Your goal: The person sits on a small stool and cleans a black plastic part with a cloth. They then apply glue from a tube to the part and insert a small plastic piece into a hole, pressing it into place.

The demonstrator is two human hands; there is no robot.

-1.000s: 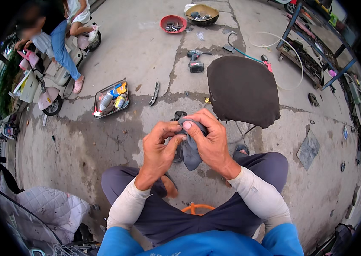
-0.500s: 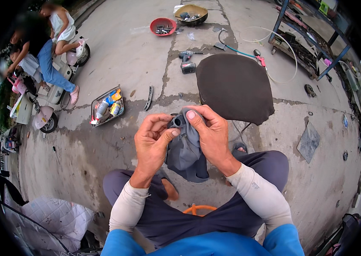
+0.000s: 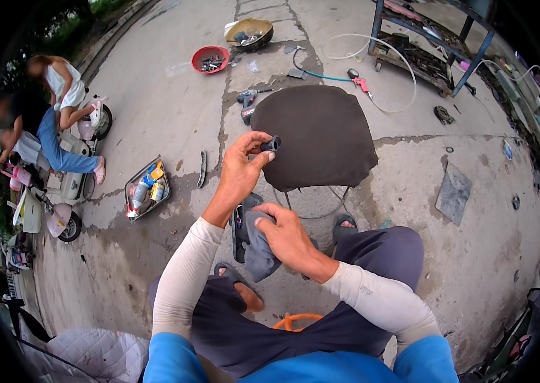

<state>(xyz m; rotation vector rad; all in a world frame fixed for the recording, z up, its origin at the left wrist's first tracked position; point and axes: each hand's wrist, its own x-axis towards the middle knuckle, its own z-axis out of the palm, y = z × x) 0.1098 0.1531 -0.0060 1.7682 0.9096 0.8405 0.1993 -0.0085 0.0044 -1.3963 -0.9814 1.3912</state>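
My left hand [image 3: 239, 167] pinches a short, dark, hollow cylinder that looks like a socket [image 3: 272, 145], between thumb and fingers. It is held up over the near left edge of a stool [image 3: 324, 131] with a dark brown cover, its open end showing. Lower and to the right, my right hand [image 3: 288, 235] is closed around a crumpled grey cloth [image 3: 258, 247] above the ground between my legs. Behind the cloth a dark tray-like object [image 3: 238, 233] is partly hidden. A cordless drill-like tool [image 3: 248, 104] lies beyond my left hand, left of the stool.
A metal tray [image 3: 148, 191] of bottles and cans stands at left, beside a curved dark strip [image 3: 202, 169]. Farther off are a red bowl [image 3: 210, 60] and a tan bowl [image 3: 249, 34] of metal parts, an air hose gun [image 3: 359, 81] and a blue-framed cart [image 3: 436, 38]. People sit on a scooter [image 3: 66, 175].
My hands have separated. The left has lifted the socket up and forward, out of the cloth; the right has lowered with the cloth. The view has shifted, and the stool appears farther left.
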